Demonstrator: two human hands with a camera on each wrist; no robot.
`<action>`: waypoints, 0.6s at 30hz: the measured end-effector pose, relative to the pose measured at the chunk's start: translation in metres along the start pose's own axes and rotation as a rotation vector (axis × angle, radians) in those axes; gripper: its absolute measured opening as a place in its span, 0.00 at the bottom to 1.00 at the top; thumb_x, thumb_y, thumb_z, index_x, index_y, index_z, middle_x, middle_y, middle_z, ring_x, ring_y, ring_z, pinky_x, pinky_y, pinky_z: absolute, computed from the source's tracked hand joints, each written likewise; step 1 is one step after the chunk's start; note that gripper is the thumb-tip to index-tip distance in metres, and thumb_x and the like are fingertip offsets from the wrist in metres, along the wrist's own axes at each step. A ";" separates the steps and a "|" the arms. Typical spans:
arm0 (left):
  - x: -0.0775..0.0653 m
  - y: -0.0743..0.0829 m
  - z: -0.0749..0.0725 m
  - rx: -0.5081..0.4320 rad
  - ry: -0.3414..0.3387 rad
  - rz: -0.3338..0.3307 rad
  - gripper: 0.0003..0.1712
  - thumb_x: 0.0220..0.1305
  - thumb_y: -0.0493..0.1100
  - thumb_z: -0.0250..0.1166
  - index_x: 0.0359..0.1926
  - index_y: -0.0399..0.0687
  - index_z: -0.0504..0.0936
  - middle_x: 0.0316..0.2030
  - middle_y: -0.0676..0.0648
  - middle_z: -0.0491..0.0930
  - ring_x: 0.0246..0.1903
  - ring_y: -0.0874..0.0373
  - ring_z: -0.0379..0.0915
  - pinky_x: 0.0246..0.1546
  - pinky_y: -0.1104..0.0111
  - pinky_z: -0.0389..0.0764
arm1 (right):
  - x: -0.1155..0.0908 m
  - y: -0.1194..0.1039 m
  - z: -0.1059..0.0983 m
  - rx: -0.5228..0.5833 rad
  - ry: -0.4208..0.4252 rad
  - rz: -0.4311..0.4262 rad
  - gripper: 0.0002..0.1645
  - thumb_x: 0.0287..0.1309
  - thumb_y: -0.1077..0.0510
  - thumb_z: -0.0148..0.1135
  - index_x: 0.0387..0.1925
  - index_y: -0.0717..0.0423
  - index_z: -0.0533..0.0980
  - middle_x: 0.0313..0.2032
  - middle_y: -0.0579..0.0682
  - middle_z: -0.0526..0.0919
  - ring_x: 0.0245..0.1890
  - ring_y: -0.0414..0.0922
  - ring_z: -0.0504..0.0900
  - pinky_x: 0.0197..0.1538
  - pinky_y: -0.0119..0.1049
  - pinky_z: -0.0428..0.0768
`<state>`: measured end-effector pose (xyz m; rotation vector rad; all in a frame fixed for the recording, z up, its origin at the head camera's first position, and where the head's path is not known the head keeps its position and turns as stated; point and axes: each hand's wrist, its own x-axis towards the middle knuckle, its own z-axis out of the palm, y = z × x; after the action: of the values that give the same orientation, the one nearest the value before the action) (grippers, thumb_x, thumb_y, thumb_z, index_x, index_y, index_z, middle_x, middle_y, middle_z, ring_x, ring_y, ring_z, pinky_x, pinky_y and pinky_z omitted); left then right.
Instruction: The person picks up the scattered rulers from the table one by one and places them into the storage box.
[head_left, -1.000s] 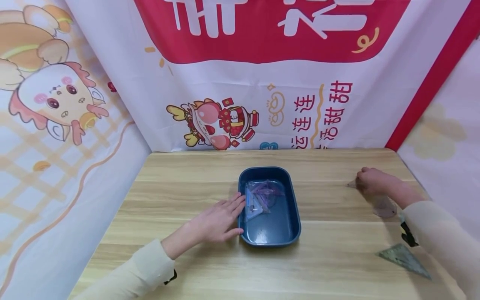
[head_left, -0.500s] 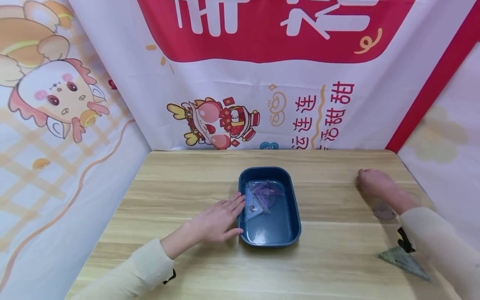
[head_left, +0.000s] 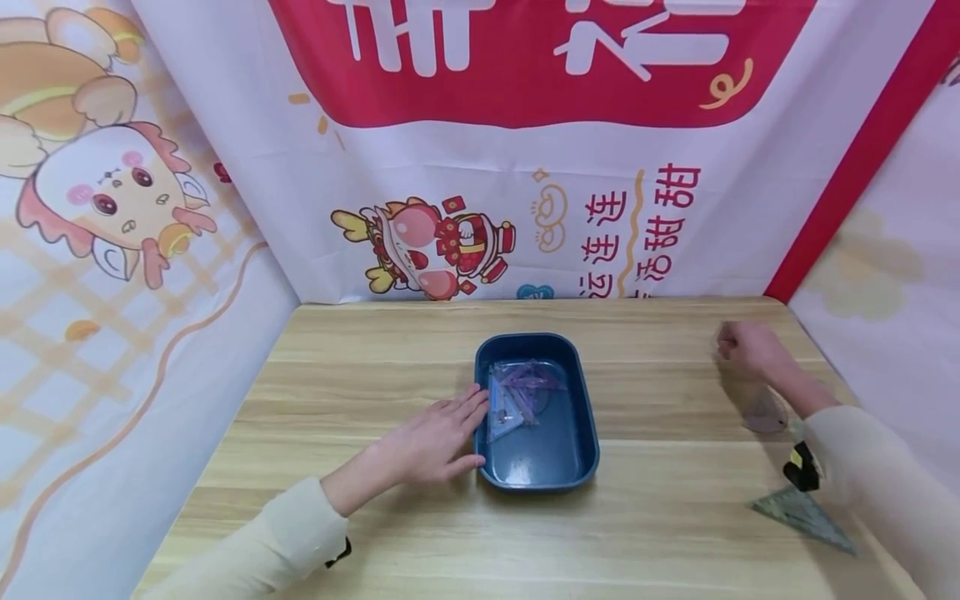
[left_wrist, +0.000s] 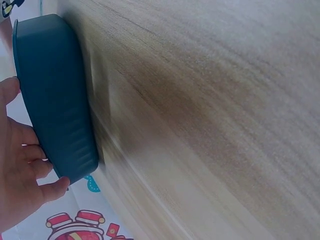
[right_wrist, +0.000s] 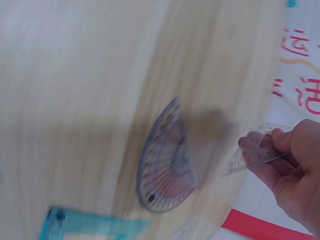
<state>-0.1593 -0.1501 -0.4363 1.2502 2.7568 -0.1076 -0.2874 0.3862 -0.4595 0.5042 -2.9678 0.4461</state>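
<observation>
My left hand [head_left: 438,437] rests with its fingers fairly straight against the left rim of a dark blue rectangular box [head_left: 543,458]; the left wrist view shows the fingertips along the rim of its wall [left_wrist: 55,90]. Inside lie a clear, blue-edged set square [head_left: 506,417] and overlapping purple transparent drawing pieces [head_left: 536,382]. At the far right, my right hand [head_left: 757,350] pinches a clear set square [right_wrist: 237,164] between thumb and fingers, partly hidden by them. Near it on the table is a transparent protractor [right_wrist: 167,167].
A green transparent set square [head_left: 806,517] lies at the right, beside the right sleeve. A faint clear edge [right_wrist: 184,231] shows near the protractor in the right wrist view. The wooden table [head_left: 360,350] ends at printed cloth walls at the back and both sides.
My right hand has shifted slightly toward the back of the table, pinching the clear set square, which appears raised. The left hand and the box have stayed in place.
</observation>
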 end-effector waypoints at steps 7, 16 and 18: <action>0.000 0.000 0.000 0.002 0.006 0.003 0.46 0.73 0.67 0.48 0.76 0.37 0.57 0.77 0.37 0.54 0.78 0.44 0.46 0.71 0.50 0.66 | -0.001 -0.014 -0.010 0.308 -0.009 0.133 0.08 0.64 0.68 0.57 0.33 0.74 0.77 0.28 0.65 0.87 0.23 0.38 0.83 0.25 0.31 0.81; 0.000 0.001 0.000 -0.004 -0.001 -0.001 0.46 0.73 0.67 0.48 0.76 0.37 0.57 0.77 0.37 0.54 0.78 0.43 0.46 0.71 0.50 0.66 | -0.006 -0.034 -0.022 0.580 -0.044 0.250 0.17 0.70 0.65 0.55 0.47 0.81 0.73 0.33 0.66 0.88 0.26 0.36 0.88 0.35 0.33 0.87; 0.000 0.001 0.000 -0.002 0.001 -0.001 0.46 0.73 0.67 0.48 0.76 0.37 0.57 0.77 0.37 0.54 0.78 0.43 0.46 0.71 0.50 0.66 | -0.007 -0.039 -0.025 0.679 -0.070 0.265 0.19 0.72 0.65 0.51 0.51 0.84 0.69 0.35 0.66 0.88 0.28 0.36 0.88 0.38 0.36 0.88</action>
<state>-0.1587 -0.1494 -0.4360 1.2484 2.7576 -0.1041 -0.2668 0.3609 -0.4263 0.1626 -2.8917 1.5067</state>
